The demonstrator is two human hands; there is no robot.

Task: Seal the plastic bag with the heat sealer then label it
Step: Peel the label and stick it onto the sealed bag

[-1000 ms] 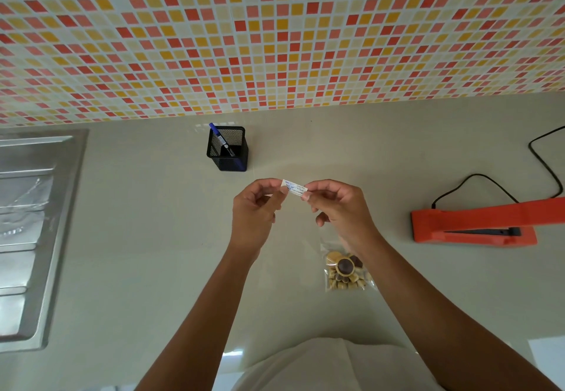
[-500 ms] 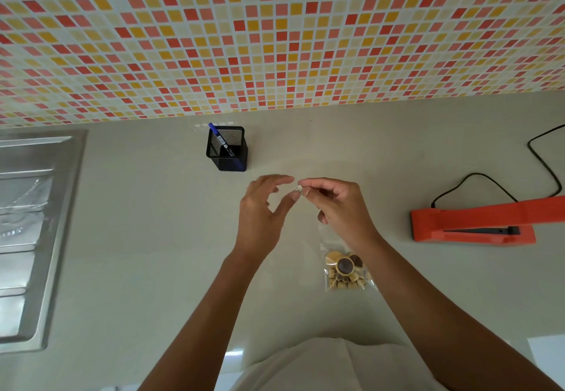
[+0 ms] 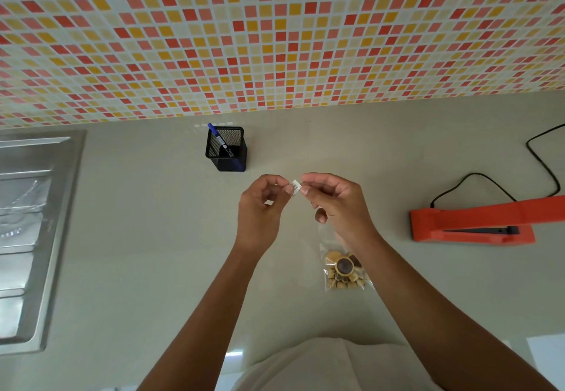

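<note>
While both hands hover over the counter (image 3: 137, 237), the left hand (image 3: 260, 210) and right hand (image 3: 339, 204) each pinch one end of a small white label (image 3: 295, 187) between thumb and forefinger, fingertips almost meeting. Clear plastic bag (image 3: 345, 268) of small tan and brown pieces lies flat on the counter under the right wrist, not touching the label; orange heat sealer (image 3: 470, 222) sits to its right, upper arm angled up, black cord (image 3: 489, 182) trailing toward the right edge. Black mesh pen holder (image 3: 227, 153) with a blue pen (image 3: 218, 140) stands beyond the hands near the tiled wall (image 3: 275, 39), steel drainboard (image 3: 30, 237) far left.
</note>
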